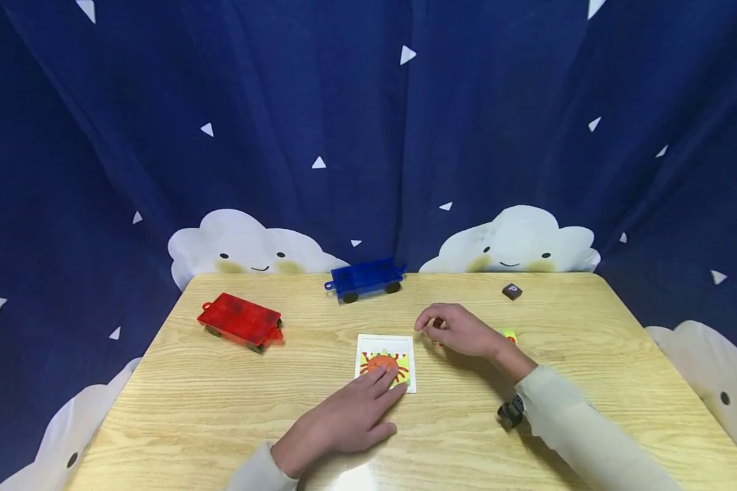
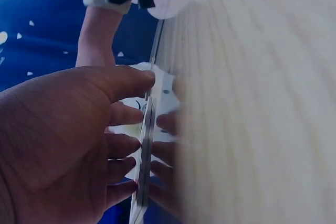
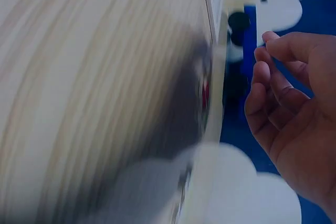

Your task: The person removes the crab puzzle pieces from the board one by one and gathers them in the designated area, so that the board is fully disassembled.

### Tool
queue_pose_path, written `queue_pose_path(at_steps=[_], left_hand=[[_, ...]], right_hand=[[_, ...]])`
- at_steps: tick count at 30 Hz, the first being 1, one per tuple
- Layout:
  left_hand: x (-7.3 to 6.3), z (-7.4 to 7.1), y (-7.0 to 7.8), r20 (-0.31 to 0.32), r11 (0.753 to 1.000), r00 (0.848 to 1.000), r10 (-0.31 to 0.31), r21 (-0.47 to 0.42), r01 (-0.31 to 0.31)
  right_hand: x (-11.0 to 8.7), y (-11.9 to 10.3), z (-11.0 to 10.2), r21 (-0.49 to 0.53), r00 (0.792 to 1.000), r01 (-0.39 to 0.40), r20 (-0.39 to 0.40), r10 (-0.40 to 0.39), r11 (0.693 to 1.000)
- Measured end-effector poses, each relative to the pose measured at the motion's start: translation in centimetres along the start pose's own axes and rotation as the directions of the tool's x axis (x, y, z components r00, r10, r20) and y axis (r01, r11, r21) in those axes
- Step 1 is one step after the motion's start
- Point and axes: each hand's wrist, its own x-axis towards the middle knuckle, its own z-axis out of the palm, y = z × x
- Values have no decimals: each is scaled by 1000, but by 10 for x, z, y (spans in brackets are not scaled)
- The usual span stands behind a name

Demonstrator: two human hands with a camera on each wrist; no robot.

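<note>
A white square frame [image 1: 383,337] lies on the table, with a picture of an orange crab [image 1: 381,363] inside its border. My left hand [image 1: 356,412] rests its extended fingers on the crab picture; in the left wrist view the fingertips touch the thin board [image 2: 144,156] edge-on. To the right of the frame, my right hand [image 1: 460,329] hovers over the table. Its fingers [image 3: 262,90] are loosely bent, and no object shows between them in the right wrist view. Partly hidden behind that hand, a yellow and red piece [image 1: 510,335] lies on the table, and a bit of red shows under the fingers.
A red toy wagon [image 1: 239,318] stands at the left of the table. A blue toy wagon [image 1: 367,277] is by the back edge. Back right lies a small dark tile [image 1: 512,292] marked P. Behind the wooden table [image 1: 221,409] hangs a blue curtain [image 1: 319,102].
</note>
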Motion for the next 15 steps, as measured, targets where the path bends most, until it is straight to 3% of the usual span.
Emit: queue_pose_path(at_steps=[4, 15], left_hand=[[-2, 2, 4, -3, 999, 1000, -22, 28, 22], [-3, 4, 8, -4, 998, 999, -41, 44, 42]], right_hand=[[17, -9, 17, 15, 998, 32, 59, -33, 999], [46, -14, 44, 134, 983, -42, 182, 17, 990]])
